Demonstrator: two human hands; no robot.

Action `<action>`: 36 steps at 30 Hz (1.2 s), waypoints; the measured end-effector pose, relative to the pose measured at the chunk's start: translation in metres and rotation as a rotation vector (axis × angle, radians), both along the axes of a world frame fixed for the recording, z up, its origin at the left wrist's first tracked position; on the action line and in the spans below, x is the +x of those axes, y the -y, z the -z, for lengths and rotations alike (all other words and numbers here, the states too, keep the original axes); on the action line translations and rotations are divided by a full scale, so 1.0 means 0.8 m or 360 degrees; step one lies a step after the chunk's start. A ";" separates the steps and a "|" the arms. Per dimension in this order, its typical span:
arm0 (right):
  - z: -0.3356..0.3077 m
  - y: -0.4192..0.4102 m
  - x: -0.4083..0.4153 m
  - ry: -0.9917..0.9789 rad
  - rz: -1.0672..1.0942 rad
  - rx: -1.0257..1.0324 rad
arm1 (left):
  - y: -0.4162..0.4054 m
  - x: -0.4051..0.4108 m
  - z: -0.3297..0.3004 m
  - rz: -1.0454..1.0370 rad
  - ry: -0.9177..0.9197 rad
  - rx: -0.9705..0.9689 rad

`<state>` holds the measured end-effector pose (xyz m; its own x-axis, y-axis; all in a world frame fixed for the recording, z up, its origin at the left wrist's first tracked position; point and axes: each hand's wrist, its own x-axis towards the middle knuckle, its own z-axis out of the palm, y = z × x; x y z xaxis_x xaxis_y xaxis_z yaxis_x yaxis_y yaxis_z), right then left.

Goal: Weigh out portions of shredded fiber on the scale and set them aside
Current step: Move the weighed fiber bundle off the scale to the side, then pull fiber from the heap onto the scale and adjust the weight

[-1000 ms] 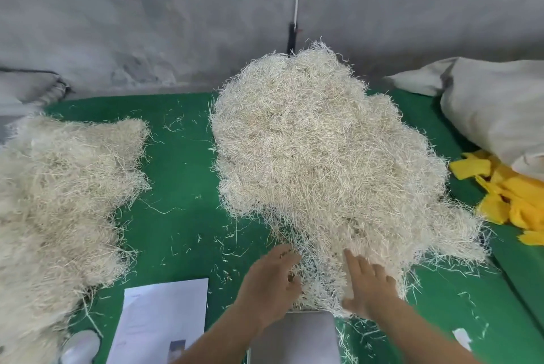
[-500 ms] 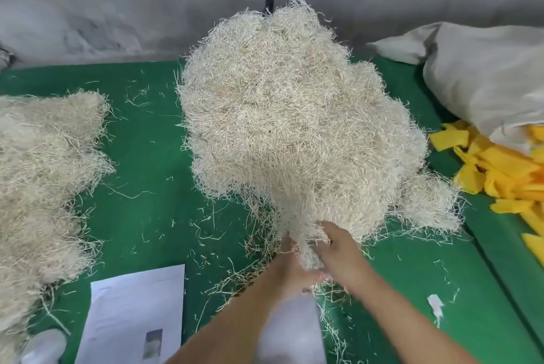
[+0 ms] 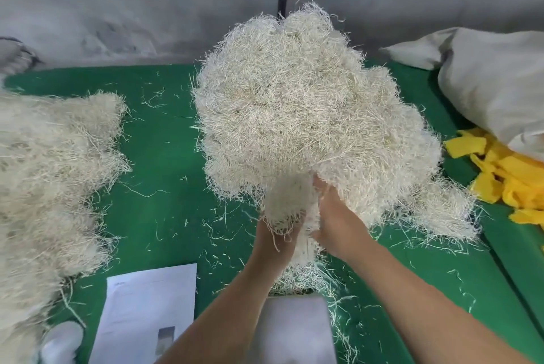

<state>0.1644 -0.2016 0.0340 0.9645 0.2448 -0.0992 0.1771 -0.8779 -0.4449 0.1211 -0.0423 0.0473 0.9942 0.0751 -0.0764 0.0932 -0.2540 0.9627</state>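
Both hands at the near edge of the big fiber pile [image 3: 309, 116]: left hand [image 3: 276, 241] gripping a tuft [image 3: 287, 204], right hand [image 3: 335, 225] curled into fiber beside it.

Pale straw-coloured fiber [image 3: 300, 116], green table [image 3: 164, 187], yellow scraps [image 3: 506, 175].

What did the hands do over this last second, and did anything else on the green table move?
Both hands went from lying flat on the near edge of the big pale shredded fiber heap to closing on a tuft: the left hand cups it from below, the right hand grips its side, pulling it up and away. The left fiber pile, white paper sheet and yellow scraps stayed put.
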 end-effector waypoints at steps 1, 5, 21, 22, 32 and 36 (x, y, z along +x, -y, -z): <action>0.002 -0.004 0.008 -0.0010 0.0032 -0.0010 | 0.002 0.001 -0.007 -0.0040 0.0019 -0.0095; 0.010 0.002 0.037 -0.0083 0.0221 -0.0072 | 0.001 0.003 -0.027 -0.0231 -0.0013 -0.0500; 0.064 0.109 0.089 -0.0514 0.0520 -0.0406 | -0.175 0.037 -0.016 -0.1514 -0.0302 -0.0889; 0.063 0.106 0.084 -0.0628 0.0463 -0.0419 | -0.177 0.037 -0.015 -0.1497 -0.0283 -0.0838; -0.053 -0.042 0.007 -0.0071 -0.0050 -0.0405 | -0.114 0.027 -0.045 -0.0704 -0.0390 -0.1107; -0.049 -0.097 -0.024 -0.0176 -0.0135 0.0231 | -0.085 0.012 -0.093 -0.0328 -0.0327 -0.1404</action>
<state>0.1450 -0.1243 0.0732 0.9250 0.3439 -0.1614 0.1904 -0.7873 -0.5864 0.1310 0.0260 0.1214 0.9283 0.0799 -0.3633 0.2452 0.6030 0.7591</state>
